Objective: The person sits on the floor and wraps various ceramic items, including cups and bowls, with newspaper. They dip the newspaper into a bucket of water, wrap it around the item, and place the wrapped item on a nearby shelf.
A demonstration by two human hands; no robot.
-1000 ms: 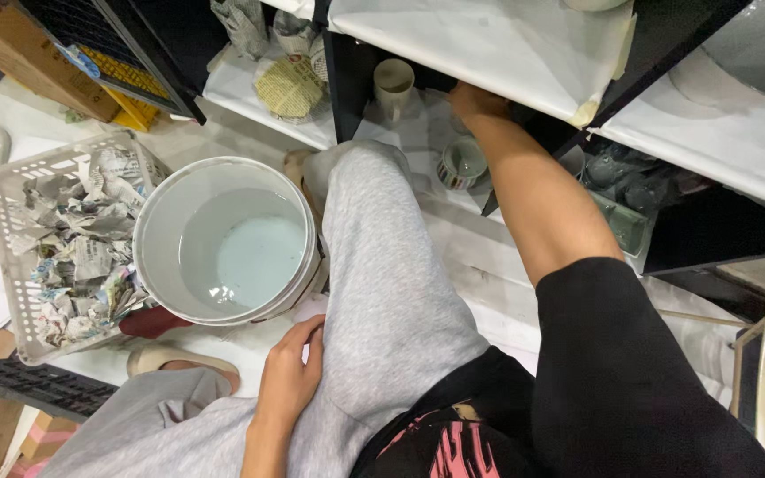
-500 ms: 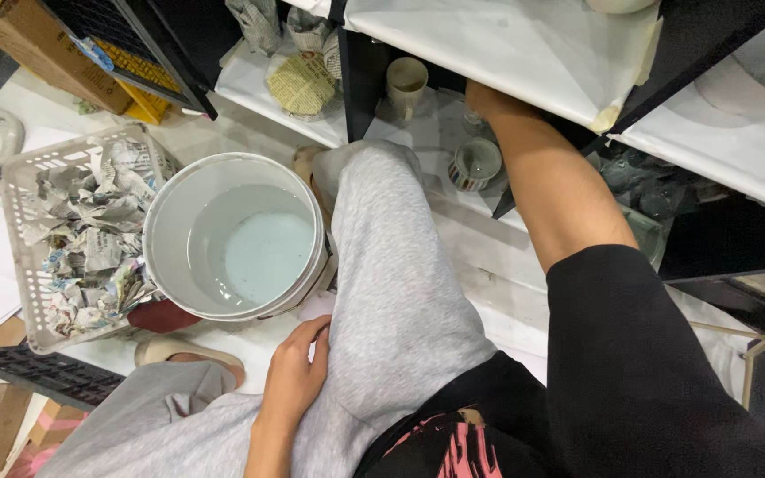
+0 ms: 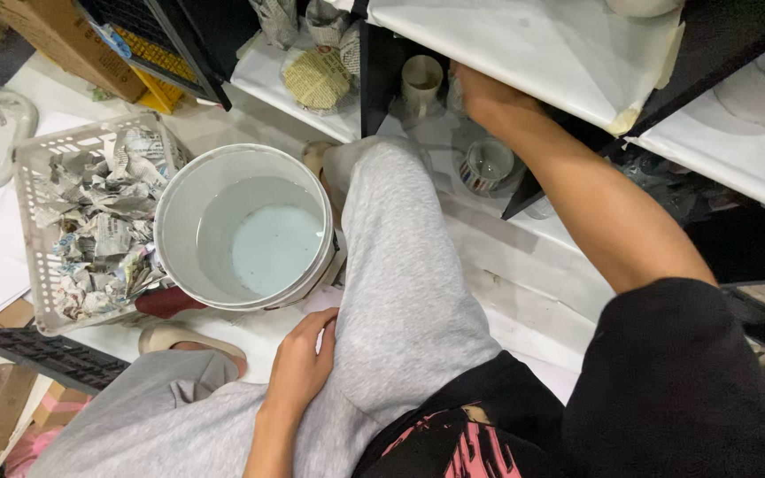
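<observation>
Under the shelf, two cups (image 3: 421, 81), right hand (image 3: 482, 96) grip unclear, left hand (image 3: 301, 365) open on knee, one bucket (image 3: 245, 227)

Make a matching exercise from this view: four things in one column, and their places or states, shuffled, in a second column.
Things:
1. white bucket
2. plastic basket
3. left hand
4. right hand

States:
A. rests on the grey trouser leg
B. reaches into the black shelf
C. holds pale water
D. filled with crumpled newspaper

Pairs: 1-C, 2-D, 3-A, 4-B
</observation>
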